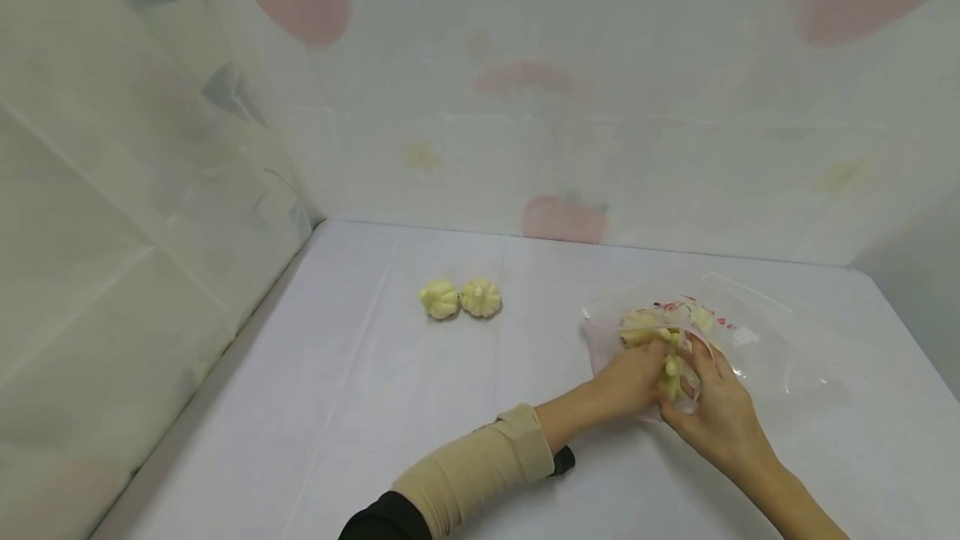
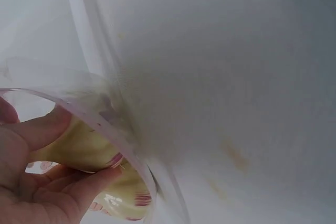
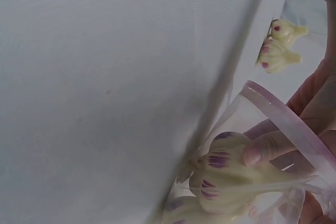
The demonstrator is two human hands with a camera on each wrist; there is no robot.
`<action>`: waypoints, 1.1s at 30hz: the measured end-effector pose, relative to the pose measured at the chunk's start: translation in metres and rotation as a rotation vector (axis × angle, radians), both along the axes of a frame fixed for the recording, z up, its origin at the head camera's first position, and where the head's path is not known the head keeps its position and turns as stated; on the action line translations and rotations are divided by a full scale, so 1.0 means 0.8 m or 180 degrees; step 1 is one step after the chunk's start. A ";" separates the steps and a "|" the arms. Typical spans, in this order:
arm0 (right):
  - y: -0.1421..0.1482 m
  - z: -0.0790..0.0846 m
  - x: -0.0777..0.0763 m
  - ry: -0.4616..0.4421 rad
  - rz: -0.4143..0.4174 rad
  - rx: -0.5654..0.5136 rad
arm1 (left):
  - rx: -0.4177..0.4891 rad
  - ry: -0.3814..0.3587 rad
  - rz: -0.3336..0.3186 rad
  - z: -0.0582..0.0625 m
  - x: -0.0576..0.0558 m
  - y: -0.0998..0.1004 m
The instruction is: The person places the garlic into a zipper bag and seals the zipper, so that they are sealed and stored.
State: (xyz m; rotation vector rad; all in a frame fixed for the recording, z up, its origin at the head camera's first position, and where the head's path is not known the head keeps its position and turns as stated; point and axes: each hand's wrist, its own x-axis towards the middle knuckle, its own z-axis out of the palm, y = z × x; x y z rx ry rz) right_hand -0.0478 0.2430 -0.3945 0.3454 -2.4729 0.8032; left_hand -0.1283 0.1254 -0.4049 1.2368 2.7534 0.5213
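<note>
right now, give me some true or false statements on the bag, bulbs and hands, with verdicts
1. Two bulbs lie outside the bag. True.
2. The left hand grips a bulb. True.
3. The bag is opaque. False: it is see-through.
4. The right hand is at the bag's mouth. True.
5. The loose bulbs are stacked. False: they lie side by side.
6. They lie right of the bag in the head view. False: left of it.

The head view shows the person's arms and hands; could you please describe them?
The left forearm wears a beige cover, with a black sleeve at its elbow end and a black piece by its wrist end. No glove shows on the left hand or right hand, and no sleeve on the right forearm.
</note>
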 end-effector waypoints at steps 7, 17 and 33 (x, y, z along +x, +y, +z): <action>0.000 -0.001 0.000 0.0050 -0.0035 0.0065 | 0.0018 0.0204 0.0171 0.000 0.005 -0.001; 0.000 0.000 0.003 -0.0009 -0.0012 0.0085 | 0.0487 -0.0304 -0.0015 -0.013 -0.001 -0.009; -0.001 0.004 0.002 -0.0079 0.0015 0.0083 | 0.0194 -0.0620 0.0019 0.003 -0.010 -0.030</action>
